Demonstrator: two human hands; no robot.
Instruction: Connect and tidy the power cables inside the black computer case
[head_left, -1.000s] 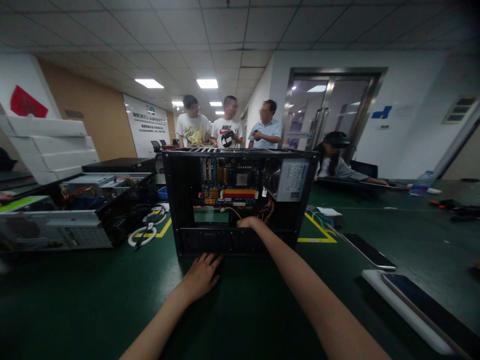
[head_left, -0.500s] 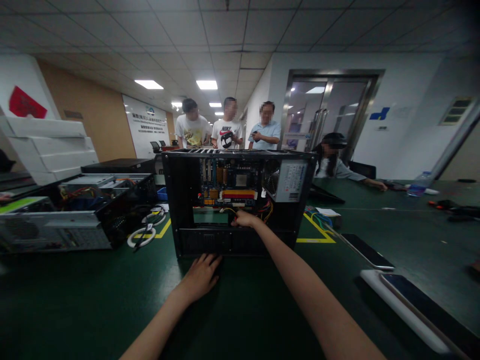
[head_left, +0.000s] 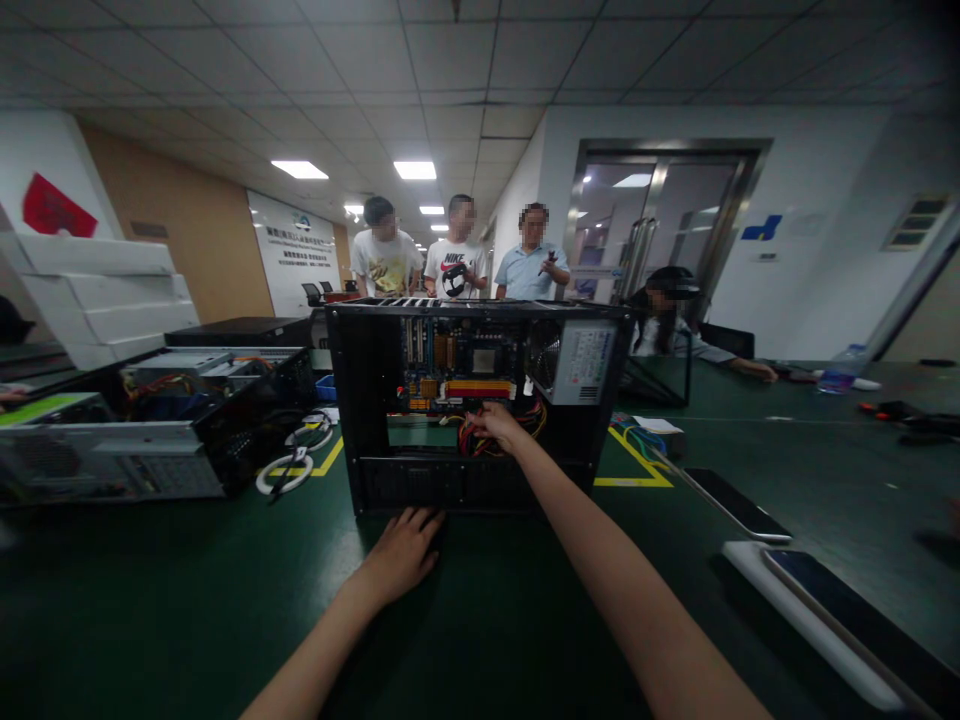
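Note:
An open black computer case [head_left: 409,484] stands upright in front of me on the green table. Inside it are a motherboard [head_left: 424,362] with red and yellow memory slots [head_left: 480,389] and a power supply [head_left: 586,362] at the upper right. My right hand [head_left: 496,425] reaches into the lower middle of the case, its fingers closed on a bundle of coloured power cables [head_left: 480,443]. The exact grip is partly hidden. My left hand [head_left: 405,548] lies flat on the table, fingers spread, fingertips at the case's bottom front edge.
Another opened computer case [head_left: 142,460] lies at the left beside coiled white cables [head_left: 285,475]. Phones [head_left: 739,503] and a white flat device [head_left: 810,625] lie at the right. Three people stand behind the case; another person [head_left: 675,330] sits at the right.
My right hand has moved slightly up and to the right inside the case, and more of the red, yellow and black cables now show. My left hand has stayed in place.

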